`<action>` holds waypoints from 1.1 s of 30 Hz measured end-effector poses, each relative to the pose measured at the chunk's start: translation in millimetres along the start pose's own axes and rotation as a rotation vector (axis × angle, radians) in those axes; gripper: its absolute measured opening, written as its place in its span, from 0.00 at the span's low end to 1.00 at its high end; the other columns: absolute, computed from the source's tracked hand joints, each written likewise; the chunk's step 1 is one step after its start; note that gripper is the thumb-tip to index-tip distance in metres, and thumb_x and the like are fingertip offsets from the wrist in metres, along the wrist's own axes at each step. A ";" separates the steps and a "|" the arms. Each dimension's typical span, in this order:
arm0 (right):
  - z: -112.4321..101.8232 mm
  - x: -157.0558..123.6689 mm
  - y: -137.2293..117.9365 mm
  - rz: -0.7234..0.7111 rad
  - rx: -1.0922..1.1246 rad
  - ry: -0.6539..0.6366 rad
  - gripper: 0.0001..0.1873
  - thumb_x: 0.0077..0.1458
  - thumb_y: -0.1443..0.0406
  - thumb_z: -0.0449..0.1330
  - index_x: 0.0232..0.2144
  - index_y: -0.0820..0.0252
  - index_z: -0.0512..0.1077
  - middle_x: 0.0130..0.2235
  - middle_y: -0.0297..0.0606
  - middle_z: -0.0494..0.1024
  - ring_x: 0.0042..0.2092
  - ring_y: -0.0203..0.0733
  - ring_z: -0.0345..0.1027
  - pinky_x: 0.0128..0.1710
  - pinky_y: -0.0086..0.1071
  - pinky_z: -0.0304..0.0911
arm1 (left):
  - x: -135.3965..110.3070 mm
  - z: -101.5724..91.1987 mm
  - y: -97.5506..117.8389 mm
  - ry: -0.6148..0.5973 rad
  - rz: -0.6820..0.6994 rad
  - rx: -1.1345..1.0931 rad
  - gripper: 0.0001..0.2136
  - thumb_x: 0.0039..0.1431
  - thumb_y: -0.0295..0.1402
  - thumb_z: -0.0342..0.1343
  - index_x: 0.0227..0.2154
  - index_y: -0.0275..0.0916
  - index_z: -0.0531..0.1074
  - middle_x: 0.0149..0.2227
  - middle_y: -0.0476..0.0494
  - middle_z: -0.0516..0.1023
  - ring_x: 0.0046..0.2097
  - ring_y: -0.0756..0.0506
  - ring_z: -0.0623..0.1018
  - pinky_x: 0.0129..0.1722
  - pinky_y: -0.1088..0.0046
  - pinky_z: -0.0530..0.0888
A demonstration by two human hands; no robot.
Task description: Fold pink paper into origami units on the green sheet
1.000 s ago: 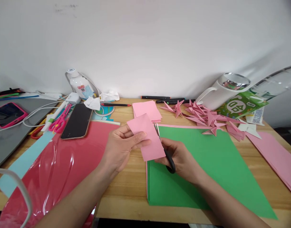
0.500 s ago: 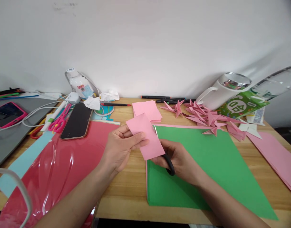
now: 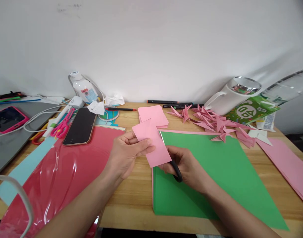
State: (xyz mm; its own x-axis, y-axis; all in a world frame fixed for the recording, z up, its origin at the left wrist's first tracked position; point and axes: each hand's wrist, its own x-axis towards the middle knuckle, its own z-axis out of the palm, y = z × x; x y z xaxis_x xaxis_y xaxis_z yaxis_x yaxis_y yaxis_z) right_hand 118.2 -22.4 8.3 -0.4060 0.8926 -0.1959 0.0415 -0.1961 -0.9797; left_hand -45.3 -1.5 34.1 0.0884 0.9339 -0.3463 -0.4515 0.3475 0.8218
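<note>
Between thumb and fingers, my left hand (image 3: 128, 148) pinches a pink paper rectangle (image 3: 155, 152), held up over the desk. My right hand (image 3: 185, 165) grips black-handled scissors (image 3: 175, 171) along the right edge of that paper. A bit of blade shows at the paper's upper right; most of it is hidden behind the sheet. Just beyond lies a stack of pink paper pieces (image 3: 153, 114). Beneath my right hand rest green paper sheets (image 3: 216, 191), with pink sheets showing under their edges.
Folded pink paper pieces (image 3: 216, 122) are heaped at the back right, near a white mug (image 3: 228, 96). A red plastic sleeve (image 3: 59, 178), a phone (image 3: 79, 127) and pink scissors (image 3: 62, 127) lie at left. A bottle (image 3: 84, 87) and pens (image 3: 163, 101) stand or lie along the wall.
Almost nothing differs. Both hands, the pink paper and the scissors keep nearly the same position, with only a very slight shift of the paper.
</note>
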 end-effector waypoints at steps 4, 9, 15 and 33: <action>-0.7 -0.3 0.4 0.009 -0.027 0.010 0.17 0.41 0.56 0.67 0.28 0.63 0.71 0.24 0.31 0.65 0.26 0.31 0.54 0.25 0.26 0.52 | 0.1 -0.2 0.4 0.007 -0.009 0.010 0.11 0.40 0.23 0.67 0.31 0.35 0.78 0.32 0.45 0.82 0.32 0.50 0.80 0.32 0.79 0.79; -2.7 -1.1 2.1 -0.044 -0.008 -0.038 0.18 0.45 0.55 0.65 0.35 0.61 0.72 0.31 0.35 0.73 0.32 0.37 0.64 0.34 0.30 0.61 | -0.3 -0.3 0.7 0.012 -0.016 0.033 0.12 0.39 0.24 0.68 0.32 0.34 0.78 0.34 0.43 0.82 0.34 0.48 0.80 0.33 0.78 0.79; -4.1 -0.9 4.1 -0.053 0.038 -0.074 0.18 0.46 0.57 0.65 0.37 0.61 0.70 0.36 0.38 0.75 0.36 0.39 0.66 0.39 0.32 0.62 | -0.7 -1.0 1.2 0.003 -0.022 0.053 0.12 0.39 0.25 0.68 0.31 0.34 0.78 0.34 0.42 0.82 0.34 0.48 0.80 0.34 0.77 0.79; -1.3 0.6 -1.3 0.035 0.001 0.042 0.20 0.35 0.53 0.69 0.24 0.62 0.69 0.21 0.29 0.64 0.24 0.29 0.52 0.23 0.25 0.52 | -0.7 -1.2 2.8 0.010 -0.048 0.062 0.12 0.38 0.26 0.68 0.30 0.33 0.78 0.34 0.40 0.81 0.34 0.47 0.80 0.35 0.74 0.79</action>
State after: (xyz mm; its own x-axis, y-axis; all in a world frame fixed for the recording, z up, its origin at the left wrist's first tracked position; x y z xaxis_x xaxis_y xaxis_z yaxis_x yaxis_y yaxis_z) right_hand 119.1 -21.1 9.4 -0.3652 0.9015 -0.2320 0.0543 -0.2282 -0.9721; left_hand -47.7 -1.4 36.1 0.0994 0.9152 -0.3907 -0.3915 0.3969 0.8302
